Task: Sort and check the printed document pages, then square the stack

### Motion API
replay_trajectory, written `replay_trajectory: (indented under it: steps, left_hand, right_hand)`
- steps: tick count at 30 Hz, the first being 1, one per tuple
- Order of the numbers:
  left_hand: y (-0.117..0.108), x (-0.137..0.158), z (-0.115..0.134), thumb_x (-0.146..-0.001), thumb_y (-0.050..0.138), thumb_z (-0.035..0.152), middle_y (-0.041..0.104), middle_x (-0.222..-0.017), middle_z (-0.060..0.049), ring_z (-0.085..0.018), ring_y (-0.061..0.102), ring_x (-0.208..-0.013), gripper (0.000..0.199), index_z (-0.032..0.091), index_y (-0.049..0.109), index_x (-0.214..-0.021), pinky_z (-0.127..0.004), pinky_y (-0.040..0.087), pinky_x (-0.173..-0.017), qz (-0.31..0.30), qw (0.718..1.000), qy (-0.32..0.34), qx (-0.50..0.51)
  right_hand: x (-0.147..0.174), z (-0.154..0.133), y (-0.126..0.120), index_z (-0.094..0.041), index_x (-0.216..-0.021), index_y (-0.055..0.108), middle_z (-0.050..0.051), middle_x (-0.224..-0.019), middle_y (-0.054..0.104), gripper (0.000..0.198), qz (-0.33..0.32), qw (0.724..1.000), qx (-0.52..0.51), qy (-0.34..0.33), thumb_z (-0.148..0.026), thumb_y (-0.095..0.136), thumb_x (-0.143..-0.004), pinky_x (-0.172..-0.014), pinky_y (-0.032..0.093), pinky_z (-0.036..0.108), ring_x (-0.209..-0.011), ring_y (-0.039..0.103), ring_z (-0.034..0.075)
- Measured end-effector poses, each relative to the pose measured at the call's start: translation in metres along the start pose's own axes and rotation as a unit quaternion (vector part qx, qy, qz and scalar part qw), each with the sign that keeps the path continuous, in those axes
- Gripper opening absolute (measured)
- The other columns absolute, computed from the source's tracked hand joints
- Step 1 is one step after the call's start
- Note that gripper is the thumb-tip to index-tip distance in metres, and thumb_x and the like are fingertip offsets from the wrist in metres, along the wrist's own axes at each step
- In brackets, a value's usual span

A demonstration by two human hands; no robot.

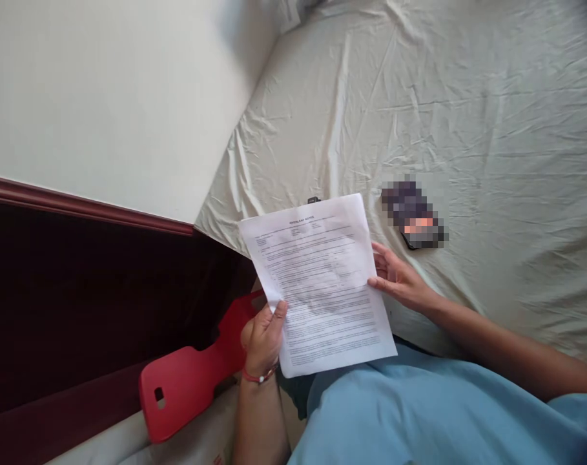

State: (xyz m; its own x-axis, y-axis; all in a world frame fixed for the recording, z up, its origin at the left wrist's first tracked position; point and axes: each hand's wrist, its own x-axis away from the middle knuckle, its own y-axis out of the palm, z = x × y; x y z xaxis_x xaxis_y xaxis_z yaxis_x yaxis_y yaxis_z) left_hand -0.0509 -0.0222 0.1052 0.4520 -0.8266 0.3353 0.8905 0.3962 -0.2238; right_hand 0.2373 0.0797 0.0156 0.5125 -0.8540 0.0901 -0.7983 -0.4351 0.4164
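Note:
A printed sheaf of paper (322,284) with dense lines of text is held up in front of my lap, slightly tilted. My left hand (268,332) grips its lower left edge, thumb on the printed face and fingers hidden behind. At the right edge, my right hand (397,278) has its thumb on the front and its fingers partly behind the paper. Behind the top edge peeks a small black object (313,200), mostly hidden. A phone-like object (413,213), blurred by pixels, lies on the sheet beyond my right hand.
A wrinkled pale bedsheet (443,116) covers the surface ahead and to the right. On the left are a white surface (104,97) and a dark wooden panel with a reddish edge (80,206). A red plastic piece with a slot (191,374) is beside my left wrist.

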Motion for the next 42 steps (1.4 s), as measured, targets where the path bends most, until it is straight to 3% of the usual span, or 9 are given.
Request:
replay_trajectory:
  steps: [6, 13, 19, 23, 27, 31, 35, 38, 42]
  left_hand:
    - [0.018, 0.003, -0.011, -0.081, 0.080, 0.049, 0.077, -0.108, -0.011, -0.032, 0.069, -0.112, 0.041, 0.019, 0.079, -0.109, -0.042, 0.058, -0.097, -0.070, 0.997, -0.014, 0.038]
    - [0.048, -0.002, -0.014, -0.081, 0.077, 0.056, 0.076, -0.107, -0.014, -0.033, 0.070, -0.111, 0.048, 0.014, 0.078, -0.107, -0.045, 0.058, -0.098, -0.132, 0.989, -0.038, 0.057]
    - [0.050, -0.031, 0.004, -0.081, 0.080, 0.052, 0.073, -0.118, -0.017, -0.035, 0.066, -0.119, 0.056, 0.012, 0.072, -0.119, -0.046, 0.053, -0.105, -0.149, 0.973, -0.072, 0.158]
    - [0.056, -0.046, 0.022, -0.080, 0.082, 0.046, 0.072, -0.122, -0.018, -0.037, 0.062, -0.126, 0.053, 0.011, 0.072, -0.118, -0.047, 0.050, -0.109, -0.179, 0.966, -0.079, 0.166]
    - [0.069, -0.045, 0.026, -0.082, 0.079, 0.049, 0.074, -0.117, -0.017, -0.035, 0.063, -0.125, 0.048, 0.010, 0.074, -0.110, -0.045, 0.049, -0.111, -0.140, 0.972, -0.037, 0.184]
    - [0.070, -0.038, 0.008, -0.081, 0.080, 0.052, 0.075, -0.115, -0.015, -0.032, 0.065, -0.122, 0.048, 0.011, 0.075, -0.107, -0.043, 0.050, -0.109, -0.101, 0.972, -0.028, 0.210]
    - [0.054, -0.034, -0.019, -0.072, 0.086, 0.053, 0.077, -0.105, -0.013, -0.032, 0.069, -0.114, 0.051, 0.012, 0.075, -0.101, -0.043, 0.054, -0.103, -0.050, 0.977, -0.072, 0.195]
    - [0.038, -0.030, -0.035, -0.056, 0.095, 0.052, 0.077, -0.090, -0.012, -0.034, 0.072, -0.106, 0.058, 0.011, 0.074, -0.091, -0.044, 0.057, -0.096, 0.003, 0.976, -0.141, 0.165]
    - [0.014, -0.021, -0.040, -0.040, 0.099, 0.050, 0.076, -0.081, -0.011, -0.035, 0.074, -0.096, 0.066, 0.011, 0.071, -0.085, -0.047, 0.059, -0.090, 0.082, 0.967, -0.175, 0.166]
  right_hand:
    - [0.003, -0.014, -0.001, -0.018, -0.113, 0.073, 0.011, -0.111, 0.077, 0.049, -0.020, 0.978, -0.168, 0.123, -0.051, 0.081, -0.079, -0.095, 0.058, 0.044, -0.101, 0.074, 0.027]
    - [0.005, -0.013, -0.003, -0.024, -0.109, 0.075, 0.007, -0.111, 0.078, 0.039, 0.056, 0.963, -0.197, 0.177, -0.041, 0.085, -0.076, -0.091, 0.061, 0.042, -0.092, 0.075, 0.025]
    - [0.005, -0.010, -0.002, -0.021, -0.112, 0.075, 0.008, -0.110, 0.078, 0.041, 0.027, 0.968, -0.158, 0.191, -0.043, 0.083, -0.078, -0.090, 0.062, 0.043, -0.095, 0.075, 0.026]
    - [0.006, -0.009, 0.000, -0.019, -0.110, 0.075, 0.010, -0.108, 0.078, 0.042, 0.021, 0.968, -0.148, 0.201, -0.044, 0.083, -0.078, -0.086, 0.063, 0.040, -0.094, 0.075, 0.026]
    - [0.004, -0.008, -0.001, -0.021, -0.108, 0.076, 0.008, -0.109, 0.078, 0.043, 0.071, 0.965, -0.161, 0.194, -0.044, 0.086, -0.074, -0.083, 0.063, 0.037, -0.094, 0.075, 0.026]
    - [0.003, -0.010, -0.003, -0.022, -0.106, 0.077, 0.007, -0.108, 0.079, 0.039, 0.079, 0.963, -0.164, 0.197, -0.042, 0.086, -0.074, -0.080, 0.064, 0.036, -0.090, 0.076, 0.026]
    - [0.002, -0.014, -0.003, -0.021, -0.099, 0.078, 0.008, -0.099, 0.080, 0.033, 0.089, 0.959, -0.133, 0.234, -0.040, 0.086, -0.074, -0.071, 0.065, 0.036, -0.082, 0.076, 0.027]
    - [0.002, -0.015, -0.002, -0.021, -0.095, 0.078, 0.009, -0.092, 0.079, 0.030, 0.092, 0.958, -0.102, 0.252, -0.041, 0.086, -0.074, -0.066, 0.064, 0.037, -0.078, 0.076, 0.027]
    - [0.002, -0.014, -0.001, -0.022, -0.097, 0.078, 0.009, -0.091, 0.079, 0.035, 0.100, 0.961, -0.086, 0.245, -0.044, 0.086, -0.071, -0.068, 0.065, 0.039, -0.080, 0.076, 0.029]
